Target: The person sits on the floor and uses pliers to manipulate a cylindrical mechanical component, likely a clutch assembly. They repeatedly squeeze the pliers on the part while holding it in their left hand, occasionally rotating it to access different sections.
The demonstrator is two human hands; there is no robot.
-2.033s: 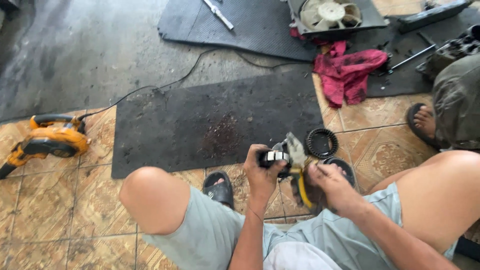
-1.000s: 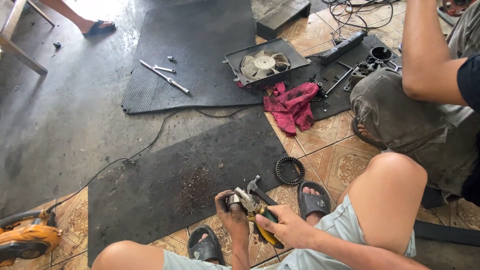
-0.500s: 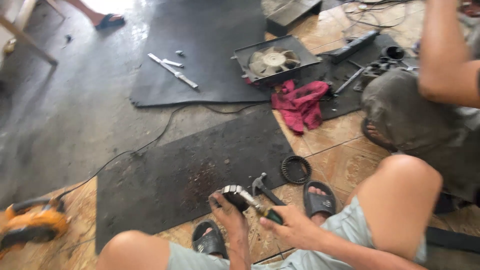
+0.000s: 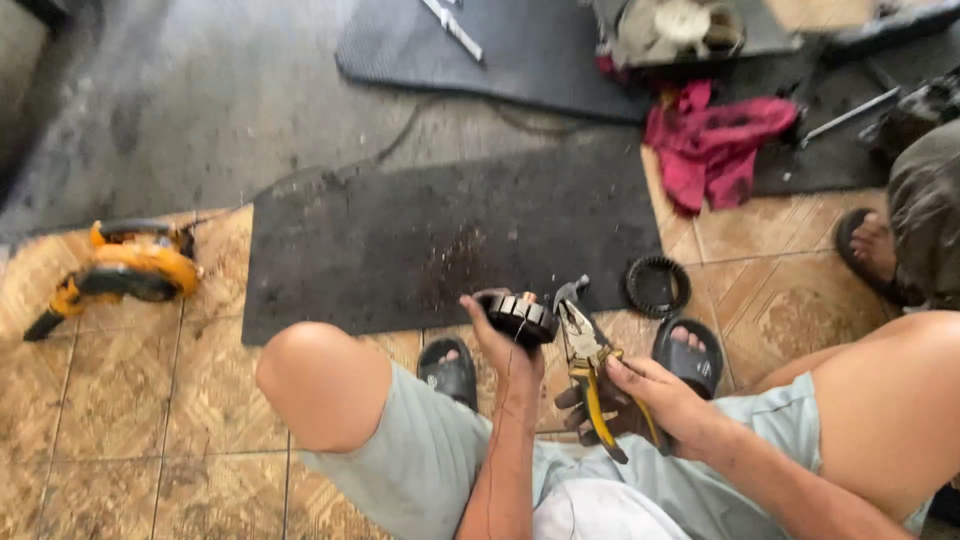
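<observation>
Your left hand (image 4: 505, 345) is closed around a small round ribbed metal part (image 4: 520, 316), dark with a pale band, held up between your knees. Your right hand (image 4: 650, 400) has its grip wrapped on the yellow handles of a pair of pliers (image 4: 590, 370); the jaws point up beside the part, and you cannot tell whether they touch it.

A black toothed ring (image 4: 657, 285) lies on the tiled floor (image 4: 120, 400) at the corner of the dark rubber mat (image 4: 450, 240). A crumpled red rag (image 4: 715, 140) sits beyond it. An orange power tool (image 4: 125, 270) rests well to your left.

At the top edge, a tray with a pale fan (image 4: 680, 25) is cut off, and another person's sandalled foot (image 4: 870, 250) shows at the right edge. The mat's middle lies bare ahead of you.
</observation>
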